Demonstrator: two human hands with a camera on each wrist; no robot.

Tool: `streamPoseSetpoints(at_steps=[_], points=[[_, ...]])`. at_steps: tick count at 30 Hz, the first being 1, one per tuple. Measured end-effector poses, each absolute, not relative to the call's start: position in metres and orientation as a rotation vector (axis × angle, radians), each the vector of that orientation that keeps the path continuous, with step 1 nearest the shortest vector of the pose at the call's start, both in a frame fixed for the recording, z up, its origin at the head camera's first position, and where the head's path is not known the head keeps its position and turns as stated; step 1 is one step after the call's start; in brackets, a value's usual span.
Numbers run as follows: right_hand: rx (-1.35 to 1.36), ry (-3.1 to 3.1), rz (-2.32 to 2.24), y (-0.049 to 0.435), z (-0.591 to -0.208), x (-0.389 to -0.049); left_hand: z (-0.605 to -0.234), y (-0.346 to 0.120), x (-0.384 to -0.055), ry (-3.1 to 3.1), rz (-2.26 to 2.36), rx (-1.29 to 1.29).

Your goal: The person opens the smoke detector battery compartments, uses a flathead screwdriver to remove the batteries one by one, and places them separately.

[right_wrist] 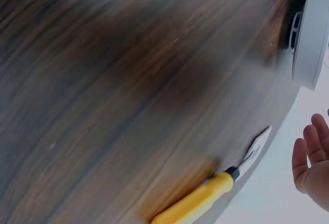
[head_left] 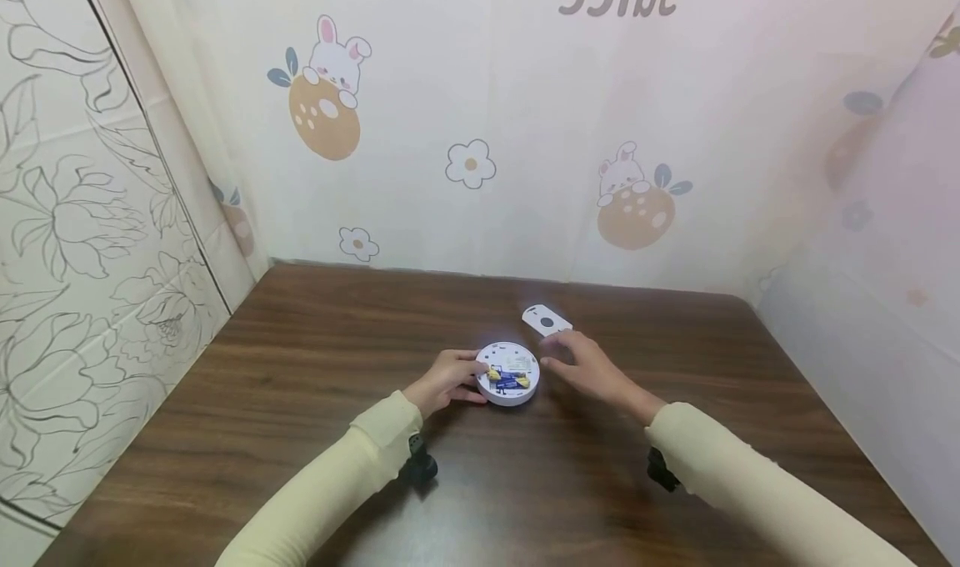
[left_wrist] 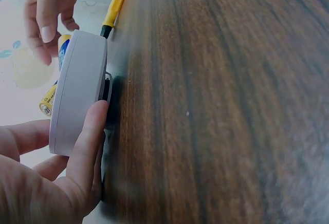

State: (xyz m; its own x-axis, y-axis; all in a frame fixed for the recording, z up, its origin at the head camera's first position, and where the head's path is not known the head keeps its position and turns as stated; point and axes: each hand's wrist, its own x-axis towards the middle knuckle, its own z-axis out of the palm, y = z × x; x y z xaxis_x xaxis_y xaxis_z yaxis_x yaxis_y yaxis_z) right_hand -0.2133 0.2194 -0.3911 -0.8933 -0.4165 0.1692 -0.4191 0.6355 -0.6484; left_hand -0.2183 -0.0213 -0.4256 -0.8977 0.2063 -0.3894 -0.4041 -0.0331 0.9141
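Observation:
My left hand grips the rim of a round white device, perhaps a smoke detector, just above the table. Fingers and thumb lie along its edge in the left wrist view. On its upward-facing open side, blue and yellow batteries lie at angles; one yellow-ended battery juts above the rim. To the right of the device is my right hand, its fingers loosely bent and holding nothing. Beyond that hand lies a flat white plate with a dark round spot.
A yellow-handled screwdriver lies on the table by the white plate; in the head view I cannot make it out. The brown wooden table reaches back to a patterned curtain. Each wrist wears a small black camera.

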Motion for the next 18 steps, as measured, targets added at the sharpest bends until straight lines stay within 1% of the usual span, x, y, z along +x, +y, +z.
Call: streamPoseSetpoints(at_steps=[10, 18], points=[[1.021, -2.770, 1.086, 0.200, -0.395, -0.215, -0.426, -0.021, -0.219, 1.811, 2.014, -0.181], [1.124, -2.798, 0.962, 0.195, -0.396, -0.215, -0.428, -0.021, -0.222, 1.795, 2.011, -0.177]])
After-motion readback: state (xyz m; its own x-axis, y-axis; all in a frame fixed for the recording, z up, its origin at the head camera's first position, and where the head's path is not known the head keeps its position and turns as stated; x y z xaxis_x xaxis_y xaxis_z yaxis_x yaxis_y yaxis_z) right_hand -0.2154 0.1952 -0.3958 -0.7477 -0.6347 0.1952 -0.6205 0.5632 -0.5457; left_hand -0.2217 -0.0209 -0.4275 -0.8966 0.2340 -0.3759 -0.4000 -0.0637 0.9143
